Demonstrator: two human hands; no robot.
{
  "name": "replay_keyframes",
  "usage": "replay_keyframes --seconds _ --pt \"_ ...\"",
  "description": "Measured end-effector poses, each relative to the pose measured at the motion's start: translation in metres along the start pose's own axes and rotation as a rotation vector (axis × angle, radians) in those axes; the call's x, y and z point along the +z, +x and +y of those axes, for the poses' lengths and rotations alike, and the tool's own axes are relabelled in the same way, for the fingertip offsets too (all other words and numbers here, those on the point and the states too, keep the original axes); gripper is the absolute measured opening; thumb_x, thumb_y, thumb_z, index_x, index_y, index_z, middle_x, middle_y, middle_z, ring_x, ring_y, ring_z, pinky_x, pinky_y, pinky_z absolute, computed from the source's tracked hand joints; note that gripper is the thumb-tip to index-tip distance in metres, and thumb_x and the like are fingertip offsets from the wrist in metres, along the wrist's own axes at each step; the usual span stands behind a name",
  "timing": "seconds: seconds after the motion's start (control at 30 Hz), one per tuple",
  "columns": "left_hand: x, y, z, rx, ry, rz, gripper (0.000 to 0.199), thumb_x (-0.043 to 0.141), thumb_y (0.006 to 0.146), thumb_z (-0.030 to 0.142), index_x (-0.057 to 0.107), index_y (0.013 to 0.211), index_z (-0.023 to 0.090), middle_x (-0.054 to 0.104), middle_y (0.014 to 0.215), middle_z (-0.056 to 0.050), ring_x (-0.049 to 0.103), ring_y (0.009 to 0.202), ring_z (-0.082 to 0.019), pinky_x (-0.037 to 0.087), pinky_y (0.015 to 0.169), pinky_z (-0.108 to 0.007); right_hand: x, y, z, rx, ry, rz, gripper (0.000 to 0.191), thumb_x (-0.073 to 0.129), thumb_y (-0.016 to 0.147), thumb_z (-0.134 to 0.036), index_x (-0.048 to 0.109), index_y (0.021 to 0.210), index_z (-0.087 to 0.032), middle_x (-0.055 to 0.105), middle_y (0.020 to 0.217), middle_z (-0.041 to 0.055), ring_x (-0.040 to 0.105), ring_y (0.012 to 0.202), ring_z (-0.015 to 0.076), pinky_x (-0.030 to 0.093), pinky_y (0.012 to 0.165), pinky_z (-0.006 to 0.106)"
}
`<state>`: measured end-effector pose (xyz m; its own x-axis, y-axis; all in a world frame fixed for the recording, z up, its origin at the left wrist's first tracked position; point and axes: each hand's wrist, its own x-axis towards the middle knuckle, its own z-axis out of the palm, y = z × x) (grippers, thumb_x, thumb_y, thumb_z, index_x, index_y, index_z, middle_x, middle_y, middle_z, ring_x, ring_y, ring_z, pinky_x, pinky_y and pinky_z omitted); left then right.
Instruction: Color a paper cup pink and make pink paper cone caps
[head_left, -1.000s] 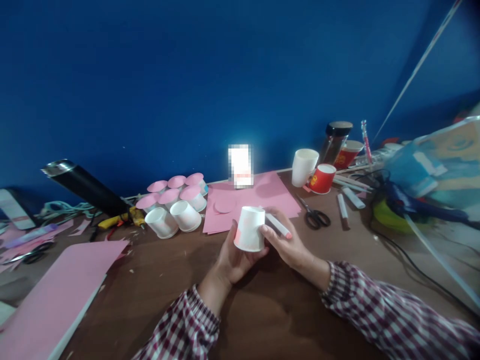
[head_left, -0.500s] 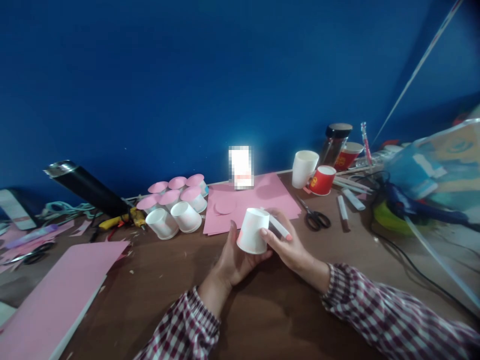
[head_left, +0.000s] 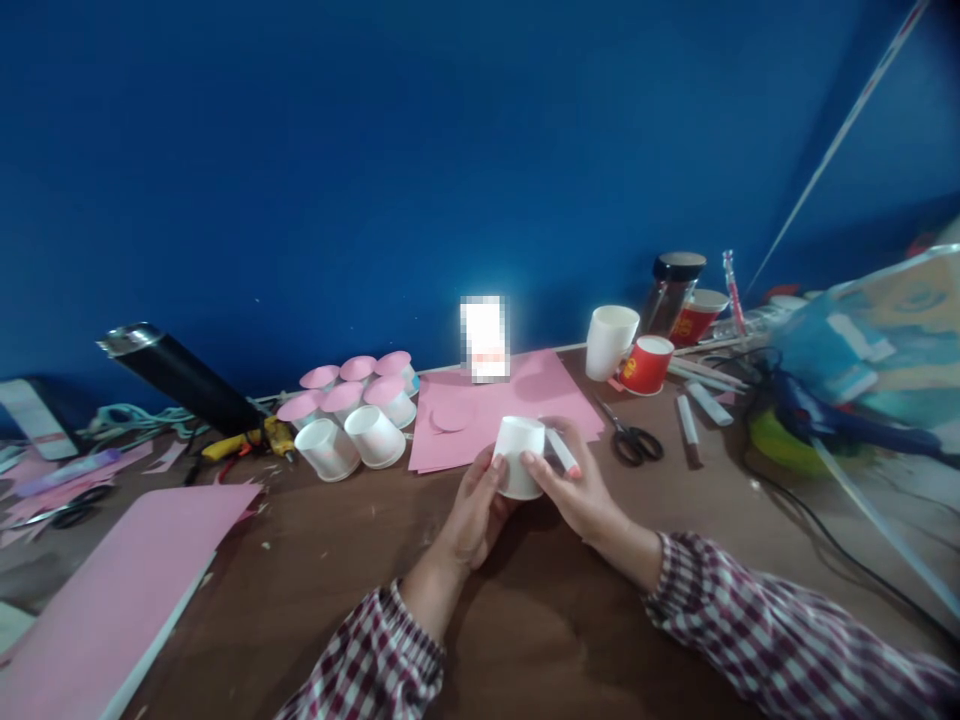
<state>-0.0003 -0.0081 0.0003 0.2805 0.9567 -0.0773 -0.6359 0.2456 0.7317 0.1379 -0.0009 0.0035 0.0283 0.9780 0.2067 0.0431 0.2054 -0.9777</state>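
Observation:
Between my two hands is a white paper cup [head_left: 520,450], held upside down above the brown table. My left hand [head_left: 474,510] grips its left side, thumb on the wall. From the right, my right hand [head_left: 577,490] presses its thumb on the cup and also keeps a white marker [head_left: 562,455] with an orange-red end between its fingers. Behind them, a pink paper disc [head_left: 453,414] lies on pink sheets [head_left: 517,395]. To the left stand two bare upturned paper cups [head_left: 375,437] and several others topped with pink discs [head_left: 390,388].
Black scissors [head_left: 636,443] and a capless marker [head_left: 688,420] lie to the right, near a red paper cup [head_left: 646,366] and white cups [head_left: 611,343]. A glue gun [head_left: 795,400] with its cable is at far right. Left are a black flask [head_left: 180,380] and a pink folder [head_left: 135,590].
The cup has shifted slightly right and turned in my hands. My left thumb has come onto the cup's wall. The marker stays in my right hand.

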Motion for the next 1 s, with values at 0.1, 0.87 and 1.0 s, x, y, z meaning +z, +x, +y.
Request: replay_keyframes --seconds 0.1,0.87,1.0 --pt "0.0021 -0.0008 0.0018 -0.011 0.011 -0.012 0.035 0.065 0.085 0.034 0.064 0.113 0.013 0.070 0.108 -0.012 0.065 0.100 -0.024 0.048 0.093 -0.037 0.0000 -0.0008 -0.0017 0.010 0.006 -0.010 0.048 0.067 0.081 -0.044 0.045 0.118 -0.023 0.058 0.092 0.0012 0.058 0.076 0.0164 0.051 0.066 0.028" --pt "-0.0006 0.0014 0.0066 -0.027 -0.066 0.097 0.031 0.068 0.082 0.032 0.068 0.105 0.011 0.071 0.105 -0.010 0.065 0.095 -0.022 0.048 0.093 -0.035 -0.0017 0.0047 0.0045 -0.038 0.092 0.020 0.050 0.066 0.083 -0.044 0.044 0.123 -0.024 0.063 0.106 0.0063 0.064 0.089 0.0183 0.055 0.077 0.033" --pt "-0.0046 0.0023 0.0046 -0.003 -0.098 0.100 0.025 0.069 0.081 0.031 0.068 0.098 0.013 0.071 0.098 -0.008 0.065 0.090 -0.020 0.050 0.087 -0.034 -0.0027 0.0071 0.0045 -0.119 0.018 0.098 0.035 0.058 0.090 -0.039 0.046 0.119 -0.024 0.065 0.101 0.0060 0.064 0.088 0.0181 0.053 0.078 0.034"
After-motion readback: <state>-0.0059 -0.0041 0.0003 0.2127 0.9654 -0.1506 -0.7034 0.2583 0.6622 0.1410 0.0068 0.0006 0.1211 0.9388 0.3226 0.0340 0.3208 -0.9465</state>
